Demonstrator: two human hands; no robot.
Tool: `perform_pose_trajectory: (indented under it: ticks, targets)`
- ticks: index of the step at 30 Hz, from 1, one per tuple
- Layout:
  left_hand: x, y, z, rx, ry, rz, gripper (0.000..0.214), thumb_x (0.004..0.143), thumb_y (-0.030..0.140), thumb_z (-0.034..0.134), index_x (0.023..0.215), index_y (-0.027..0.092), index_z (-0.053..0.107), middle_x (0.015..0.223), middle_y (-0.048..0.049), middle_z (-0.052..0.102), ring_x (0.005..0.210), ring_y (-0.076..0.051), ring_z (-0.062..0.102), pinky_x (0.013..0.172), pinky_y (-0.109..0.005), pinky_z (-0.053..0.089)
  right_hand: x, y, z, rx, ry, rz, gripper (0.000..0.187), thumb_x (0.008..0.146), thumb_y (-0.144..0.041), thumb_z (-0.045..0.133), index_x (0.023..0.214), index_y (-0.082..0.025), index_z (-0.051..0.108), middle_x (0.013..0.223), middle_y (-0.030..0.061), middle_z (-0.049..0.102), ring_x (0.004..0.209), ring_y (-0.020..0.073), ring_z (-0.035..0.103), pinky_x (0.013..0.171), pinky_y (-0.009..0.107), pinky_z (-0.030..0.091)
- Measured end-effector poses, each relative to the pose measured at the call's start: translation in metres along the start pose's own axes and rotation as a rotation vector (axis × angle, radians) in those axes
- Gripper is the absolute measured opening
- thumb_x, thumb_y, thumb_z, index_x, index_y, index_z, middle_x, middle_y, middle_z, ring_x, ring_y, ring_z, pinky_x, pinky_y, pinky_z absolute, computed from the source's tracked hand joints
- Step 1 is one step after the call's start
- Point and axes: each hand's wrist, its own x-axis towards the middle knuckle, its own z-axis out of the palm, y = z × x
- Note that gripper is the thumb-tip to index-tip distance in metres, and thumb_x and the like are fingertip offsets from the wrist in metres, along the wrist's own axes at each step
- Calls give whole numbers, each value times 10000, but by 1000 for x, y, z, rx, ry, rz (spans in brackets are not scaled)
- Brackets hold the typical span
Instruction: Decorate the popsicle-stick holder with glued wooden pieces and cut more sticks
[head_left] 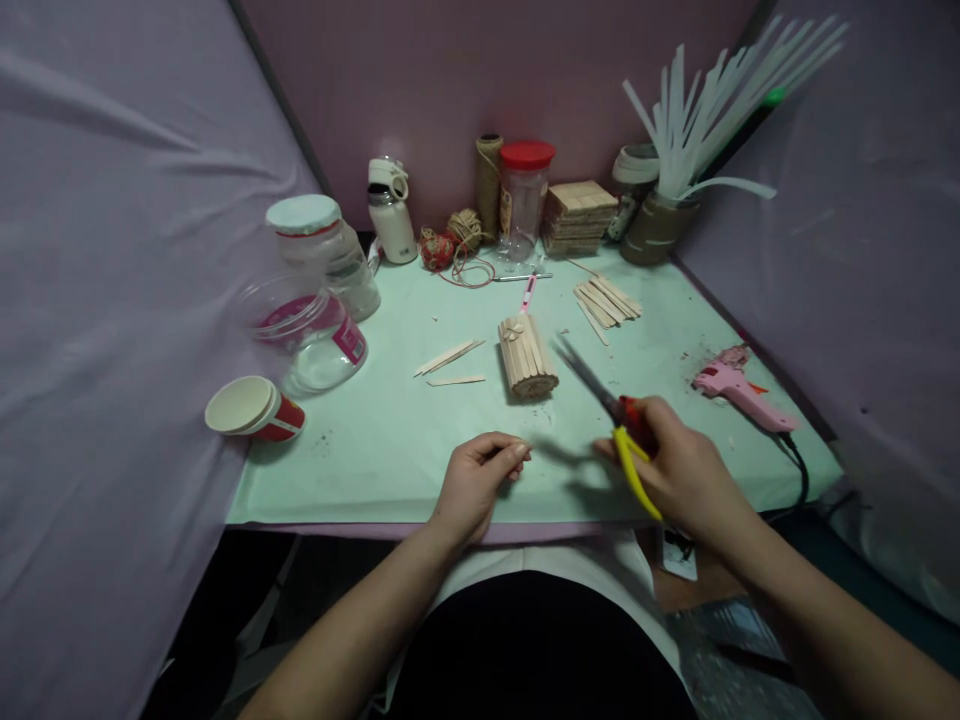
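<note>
My right hand [679, 475] is wrapped round the red and yellow handles of a pair of scissors [589, 375], whose blades point up and left over the table. My left hand [484, 475] rests near the front edge, thumb pressed to the fingers. Anything in that pinch is too small to make out. Beyond both hands lies a cylinder covered in wooden craft sticks [526, 355]. Several thin wooden strips [450, 358] lie left of it, and a loose pile of craft sticks [607, 302] sits at its upper right.
A pink glue gun [742, 392] lies at the right, its cord over the edge. Paper cups [247, 408] and clear plastic jars [322, 345] stand on the left. Along the back are a white bottle [392, 215], twine [465, 230], a red-lidded jar [525, 200] and stacked sticks [577, 220].
</note>
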Motion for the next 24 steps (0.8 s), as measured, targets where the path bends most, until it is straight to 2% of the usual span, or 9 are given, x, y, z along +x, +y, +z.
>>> perform_pose_trajectory:
  ticks: [3, 6, 8, 12, 17, 21, 24]
  targets:
    - [3, 5, 2, -7, 49, -75, 170, 672, 289, 775, 725, 135, 727, 686, -29, 640, 574, -71, 464, 588, -225, 371, 27, 12, -3, -128, 81, 153, 201, 771, -395, 559, 810, -230, 452, 651, 1, 563, 529, 164, 495, 507, 250, 312]
    - [6, 8, 1, -20, 67, -111, 201, 655, 303, 786, 729, 124, 733, 696, -38, 640, 582, -71, 465, 585, -224, 366, 50, 23, 4, -256, 50, 246, 194, 753, -348, 549, 864, -189, 529, 679, 46, 598, 577, 196, 524, 524, 271, 308]
    - [8, 9, 0, -29, 65, -133, 219, 644, 308, 793, 733, 118, 734, 695, -41, 639, 583, -72, 466, 579, -223, 365, 58, 26, 10, -305, 23, 257, 243, 772, -341, 528, 920, -151, 560, 719, 87, 628, 622, 223, 559, 535, 286, 314]
    - [10, 11, -1, -39, 56, -166, 237, 628, 311, 804, 736, 112, 733, 691, -46, 643, 578, -69, 471, 574, -220, 368, 64, 24, 21, -369, 29, 202, 256, 787, -292, 524, 949, -105, 588, 804, 153, 664, 679, 246, 602, 552, 301, 341]
    - [10, 15, 0, -20, 49, -187, 264, 606, 323, 817, 732, 108, 732, 680, -48, 642, 568, -70, 470, 559, -222, 367, 67, 22, 28, -395, 96, 130, 201, 791, -264, 554, 908, -110, 609, 804, 154, 659, 688, 241, 604, 578, 307, 393]
    - [9, 15, 1, -14, 30, -196, 277, 611, 335, 818, 746, 109, 732, 685, -48, 644, 560, -65, 468, 558, -218, 360, 62, 19, 28, -420, 123, 17, 222, 834, -244, 528, 930, -73, 632, 879, 193, 652, 843, 291, 599, 732, 373, 439]
    - [8, 15, 2, 4, 1, -195, 273, 631, 346, 806, 748, 111, 733, 685, -43, 634, 549, -58, 451, 540, -213, 332, 45, 6, 22, -206, 228, -122, 261, 878, -239, 507, 1064, -95, 622, 1040, 186, 639, 973, 296, 577, 860, 434, 432]
